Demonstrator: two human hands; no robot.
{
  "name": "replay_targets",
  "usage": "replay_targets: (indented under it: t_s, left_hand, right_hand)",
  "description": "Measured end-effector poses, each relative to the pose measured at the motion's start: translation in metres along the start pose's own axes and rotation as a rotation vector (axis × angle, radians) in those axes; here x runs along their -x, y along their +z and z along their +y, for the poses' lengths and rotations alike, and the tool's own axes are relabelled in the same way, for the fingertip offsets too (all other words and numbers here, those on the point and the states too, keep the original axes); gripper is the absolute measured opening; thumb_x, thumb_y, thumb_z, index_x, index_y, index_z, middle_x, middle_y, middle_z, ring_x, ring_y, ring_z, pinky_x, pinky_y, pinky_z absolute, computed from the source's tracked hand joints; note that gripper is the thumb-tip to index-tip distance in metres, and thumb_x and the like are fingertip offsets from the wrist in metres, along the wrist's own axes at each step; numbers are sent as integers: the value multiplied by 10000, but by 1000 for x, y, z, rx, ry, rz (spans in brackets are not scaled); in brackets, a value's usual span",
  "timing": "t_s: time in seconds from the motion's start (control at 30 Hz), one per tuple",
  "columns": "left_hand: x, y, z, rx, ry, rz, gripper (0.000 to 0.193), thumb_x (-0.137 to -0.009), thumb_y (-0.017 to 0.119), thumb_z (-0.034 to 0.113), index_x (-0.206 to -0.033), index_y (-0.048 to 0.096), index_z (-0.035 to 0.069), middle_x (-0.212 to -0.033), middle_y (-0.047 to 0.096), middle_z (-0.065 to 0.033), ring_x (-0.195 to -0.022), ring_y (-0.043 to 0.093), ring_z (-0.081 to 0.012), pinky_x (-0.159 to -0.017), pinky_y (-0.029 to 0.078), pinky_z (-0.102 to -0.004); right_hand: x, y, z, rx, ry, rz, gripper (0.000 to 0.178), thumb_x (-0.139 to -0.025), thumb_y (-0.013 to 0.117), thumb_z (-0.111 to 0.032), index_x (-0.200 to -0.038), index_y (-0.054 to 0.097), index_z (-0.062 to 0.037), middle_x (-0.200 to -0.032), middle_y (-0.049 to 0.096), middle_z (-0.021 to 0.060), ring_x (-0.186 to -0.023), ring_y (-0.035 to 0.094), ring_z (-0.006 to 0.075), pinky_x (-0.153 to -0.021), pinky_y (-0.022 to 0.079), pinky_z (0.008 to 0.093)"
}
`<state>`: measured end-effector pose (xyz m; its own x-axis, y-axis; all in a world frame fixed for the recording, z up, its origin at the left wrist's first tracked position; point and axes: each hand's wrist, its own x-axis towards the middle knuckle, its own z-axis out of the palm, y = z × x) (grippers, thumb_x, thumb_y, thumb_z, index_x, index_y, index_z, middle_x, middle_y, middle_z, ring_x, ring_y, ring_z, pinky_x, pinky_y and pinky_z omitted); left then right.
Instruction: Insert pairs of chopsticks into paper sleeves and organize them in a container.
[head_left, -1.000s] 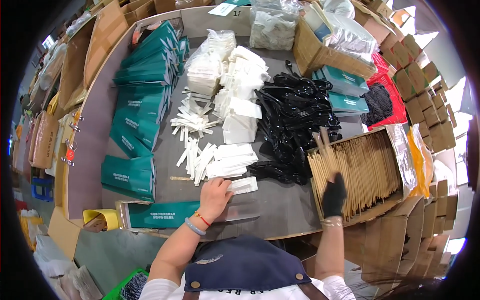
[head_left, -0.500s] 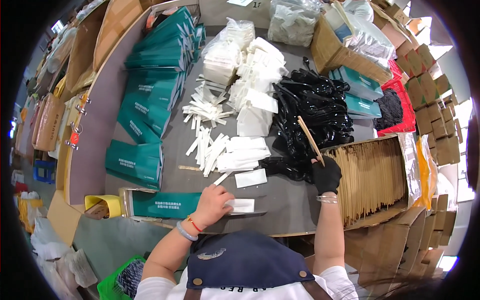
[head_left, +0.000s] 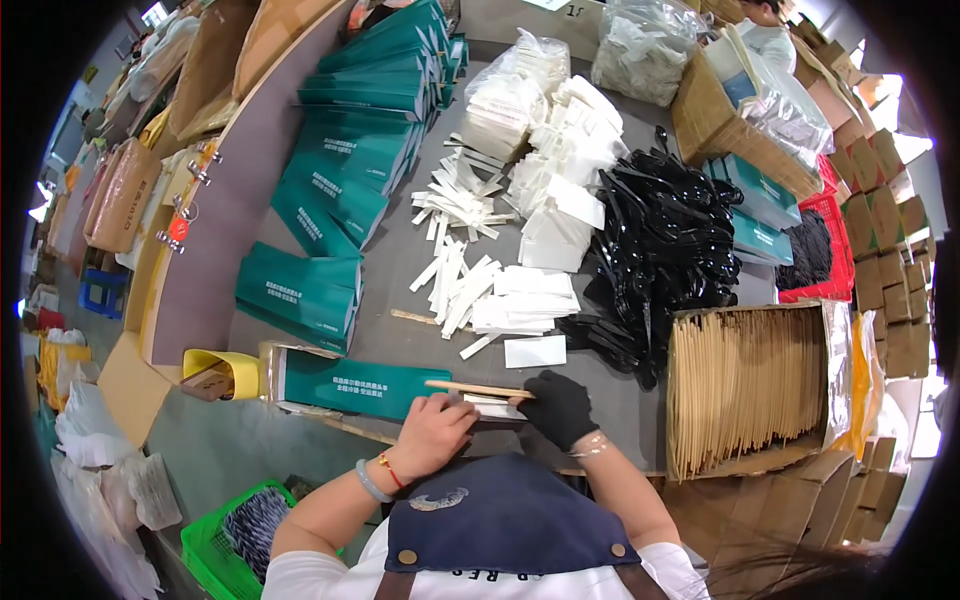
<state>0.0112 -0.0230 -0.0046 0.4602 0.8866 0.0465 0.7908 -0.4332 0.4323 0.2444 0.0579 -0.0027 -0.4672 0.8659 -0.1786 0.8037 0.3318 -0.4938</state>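
My left hand (head_left: 437,436), bare, rests with curled fingers at the right end of a long green printed sleeve (head_left: 360,384) near the table's front edge. White packets (head_left: 492,408) show at the sleeve's right end, between my hands and partly hidden. My right hand (head_left: 558,410), in a black glove, grips a pair of wooden chopsticks (head_left: 475,388). They lie level above the white packets, their far ends close over my left fingertips. Behind my hands are a single white packet (head_left: 535,351) and a stack of white packets (head_left: 522,300).
Green sleeves (head_left: 300,295) are fanned along the left side. Narrow white strips (head_left: 465,290) lie mid-table beside glossy black plastic pieces (head_left: 665,230). A carton of wooden chopsticks (head_left: 745,390) stands right. A yellow container (head_left: 240,370) sits at the front left; a red crate (head_left: 825,240) stands at the right.
My right hand has moved left and down from the chopstick carton, bringing the chopsticks level beside my left hand. The small white strip has left my left fingers. The view has shifted slightly.
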Motion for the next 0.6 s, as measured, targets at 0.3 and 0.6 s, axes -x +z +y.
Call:
replay_targets:
  t_s: [0.3, 0.6]
  left_hand:
    - [0, -31, -43, 58, -78, 60, 734, -602, 853, 269, -1252, 568, 80, -1305, 517, -94, -1187, 448, -354, -1026, 363, -486]
    - [-29, -10, -18, 150, -20, 107, 762, -547, 867, 202, -1233, 572, 51, -1245, 542, -90, -1139, 481, -330, -986, 405, -439]
  right_hand:
    - [39, -5, 33, 140, -184, 12, 427, -826, 689, -232, -1248, 631, -263, -873, 637, 67, -781, 614, 260, -639, 491, 394]
    - [18, 25, 6, -247, -240, 147, 303, -787, 701, -147, -1088, 678, -127, -835, 658, 129, -786, 644, 309, -694, 526, 410]
